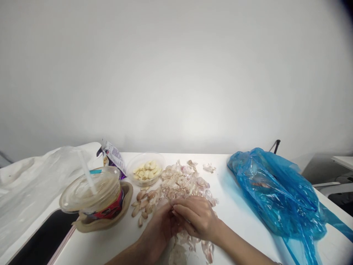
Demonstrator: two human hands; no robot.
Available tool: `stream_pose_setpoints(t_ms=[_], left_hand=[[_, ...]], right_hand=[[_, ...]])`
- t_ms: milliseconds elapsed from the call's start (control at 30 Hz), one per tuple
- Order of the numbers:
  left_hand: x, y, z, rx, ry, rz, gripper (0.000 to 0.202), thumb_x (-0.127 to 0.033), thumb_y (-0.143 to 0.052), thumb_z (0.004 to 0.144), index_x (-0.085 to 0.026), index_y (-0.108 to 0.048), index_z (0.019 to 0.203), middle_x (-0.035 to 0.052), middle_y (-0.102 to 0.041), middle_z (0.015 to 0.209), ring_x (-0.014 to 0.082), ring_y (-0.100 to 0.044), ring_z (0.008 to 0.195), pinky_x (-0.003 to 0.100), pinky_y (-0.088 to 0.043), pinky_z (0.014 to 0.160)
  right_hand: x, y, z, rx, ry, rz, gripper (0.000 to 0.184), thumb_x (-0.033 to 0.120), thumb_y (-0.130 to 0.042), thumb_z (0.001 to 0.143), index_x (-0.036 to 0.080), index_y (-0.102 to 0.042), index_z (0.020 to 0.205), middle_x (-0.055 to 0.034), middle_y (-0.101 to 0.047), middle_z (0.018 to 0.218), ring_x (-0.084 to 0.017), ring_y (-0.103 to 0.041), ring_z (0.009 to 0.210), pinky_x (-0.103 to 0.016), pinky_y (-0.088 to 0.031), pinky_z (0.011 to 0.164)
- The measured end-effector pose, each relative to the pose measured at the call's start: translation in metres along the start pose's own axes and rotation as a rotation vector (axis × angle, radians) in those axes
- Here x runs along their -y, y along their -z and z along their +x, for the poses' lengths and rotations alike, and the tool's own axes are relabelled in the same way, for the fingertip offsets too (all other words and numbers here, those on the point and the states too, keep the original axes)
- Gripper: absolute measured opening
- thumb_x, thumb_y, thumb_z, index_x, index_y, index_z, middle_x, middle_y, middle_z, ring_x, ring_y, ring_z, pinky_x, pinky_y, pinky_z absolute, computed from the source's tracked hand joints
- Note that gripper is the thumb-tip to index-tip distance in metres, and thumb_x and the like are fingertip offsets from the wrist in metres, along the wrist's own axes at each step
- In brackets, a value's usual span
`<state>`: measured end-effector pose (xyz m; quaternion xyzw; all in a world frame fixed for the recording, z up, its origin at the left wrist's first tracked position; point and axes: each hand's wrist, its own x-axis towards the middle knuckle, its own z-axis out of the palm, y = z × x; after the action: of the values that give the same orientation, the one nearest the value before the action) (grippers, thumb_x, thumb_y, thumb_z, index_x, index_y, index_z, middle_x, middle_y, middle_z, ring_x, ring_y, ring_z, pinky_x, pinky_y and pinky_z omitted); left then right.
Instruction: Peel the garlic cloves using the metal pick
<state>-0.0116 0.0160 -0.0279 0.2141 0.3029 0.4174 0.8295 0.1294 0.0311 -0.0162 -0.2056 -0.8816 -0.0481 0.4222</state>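
Observation:
My left hand [158, 228] and my right hand [197, 217] meet over the front of the garlic skins, fingertips pinched together. Between them is what looks like a garlic clove, mostly covered by the fingers. Papery garlic skins [180, 182] lie in a loose heap just beyond my hands, and more skins [207, 250] are scattered below them. Left of the heap lie several unpeeled garlic cloves [143, 204]. Peeled cloves [148, 170] fill part of a clear round plastic bowl [160, 156] behind these.
A lidded plastic cup [110, 211] with a straw stands at left in a brown carrier [128, 193], beside a black-screened device [41, 239]. Behind is a purple snack packet [114, 156]. Clear plastic [35, 184] spreads far left; a blue plastic bag [275, 195] sits right. A wall backs the white table [242, 235].

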Motion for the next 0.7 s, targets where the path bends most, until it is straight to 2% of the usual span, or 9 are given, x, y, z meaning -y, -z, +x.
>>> stream_pose_setpoints(t_ms=[367, 700], left_hand=[[0.0017, 0.0060, 0.0042, 0.012, -0.004, 0.010, 0.020, -0.022, -0.047, 0.081, -0.013, -0.063, 0.073, 0.0026, -0.060, 0.066, 0.0123, -0.053, 0.062, 0.025, -0.041, 0.059], [-0.0012, 0.0009, -0.0006, 0.001, 0.002, -0.022, 0.018, -0.021, -0.049, 0.081, -0.013, -0.064, 0.073, 0.0026, -0.061, 0.066, 0.0122, -0.054, 0.063, 0.025, -0.042, 0.060]], right_hand=[[0.0007, 0.0001, -0.0001, -0.010, 0.004, -0.003, 0.016, 0.012, -0.045, 0.083, 0.011, -0.053, 0.097, -0.0101, -0.066, 0.086, -0.015, -0.062, 0.068, -0.026, -0.049, 0.054], [-0.0003, 0.0004, 0.0003, -0.037, 0.014, 0.005, 0.019, 0.011, -0.046, 0.083, 0.011, -0.051, 0.101, -0.0105, -0.067, 0.090, -0.015, -0.063, 0.071, -0.026, -0.051, 0.057]])
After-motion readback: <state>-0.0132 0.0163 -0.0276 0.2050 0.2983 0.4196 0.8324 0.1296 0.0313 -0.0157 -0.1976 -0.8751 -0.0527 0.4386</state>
